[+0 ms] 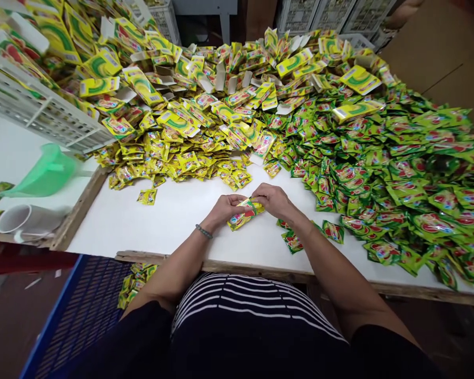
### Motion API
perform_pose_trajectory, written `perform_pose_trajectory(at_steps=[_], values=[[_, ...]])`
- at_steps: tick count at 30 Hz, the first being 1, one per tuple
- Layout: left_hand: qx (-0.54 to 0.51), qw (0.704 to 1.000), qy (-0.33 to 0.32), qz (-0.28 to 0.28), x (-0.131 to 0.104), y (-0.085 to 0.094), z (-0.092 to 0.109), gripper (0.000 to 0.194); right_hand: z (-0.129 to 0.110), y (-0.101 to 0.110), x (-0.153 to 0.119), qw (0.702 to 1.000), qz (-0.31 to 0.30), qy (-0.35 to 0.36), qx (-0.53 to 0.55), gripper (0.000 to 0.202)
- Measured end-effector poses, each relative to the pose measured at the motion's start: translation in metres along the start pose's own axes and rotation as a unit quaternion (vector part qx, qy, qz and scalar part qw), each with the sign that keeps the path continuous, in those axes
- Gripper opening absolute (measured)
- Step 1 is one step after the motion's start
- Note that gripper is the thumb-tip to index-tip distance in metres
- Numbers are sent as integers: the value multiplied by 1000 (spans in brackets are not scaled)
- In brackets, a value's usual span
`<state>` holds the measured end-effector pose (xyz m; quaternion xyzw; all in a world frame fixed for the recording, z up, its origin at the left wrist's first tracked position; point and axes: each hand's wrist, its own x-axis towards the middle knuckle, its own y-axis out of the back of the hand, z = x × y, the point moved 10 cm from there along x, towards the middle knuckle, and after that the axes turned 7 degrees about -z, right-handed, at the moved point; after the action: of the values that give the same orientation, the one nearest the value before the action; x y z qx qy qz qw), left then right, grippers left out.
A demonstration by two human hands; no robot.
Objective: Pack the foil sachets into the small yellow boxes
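A small yellow and green box (242,218) with a red fruit picture is held just above the white table, near its front edge. My left hand (223,209) grips the box from the left side, thumb across its face. At the box's upper right end, my right hand (273,200) has its fingers pinched on it; the fingertips partly hide that end. Green packets (333,231) lie to the right, some under my right forearm. Beyond my hands is a pile of small yellow packets (181,160).
Yellow boxes (296,62) are heaped along the back, and green packets (406,173) at the right. On the left stand a white crate (43,108), a green scoop (47,173) and a white mug (33,220). A blue basket (85,305) sits below the table edge.
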<state>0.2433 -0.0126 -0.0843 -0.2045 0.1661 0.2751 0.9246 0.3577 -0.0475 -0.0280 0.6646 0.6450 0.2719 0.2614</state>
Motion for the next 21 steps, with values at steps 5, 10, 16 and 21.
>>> perform_pose_trajectory(at_steps=[5, 10, 16, 21], values=[[-5, 1000, -6, 11, 0, 1, -1, 53, 15, -4, -6, 982, 80, -59, 160, 16], [-41, 998, -30, 25, 1, 4, 1, 54, 8, 1, -15, 977, 112, -76, 162, 29], [-30, 997, -59, 34, 1, 0, 3, 50, -9, -6, -11, 979, 83, -92, 162, 32], [-38, 991, -100, 86, -1, 6, 11, 59, 10, 6, -22, 942, 198, -99, 252, 30]])
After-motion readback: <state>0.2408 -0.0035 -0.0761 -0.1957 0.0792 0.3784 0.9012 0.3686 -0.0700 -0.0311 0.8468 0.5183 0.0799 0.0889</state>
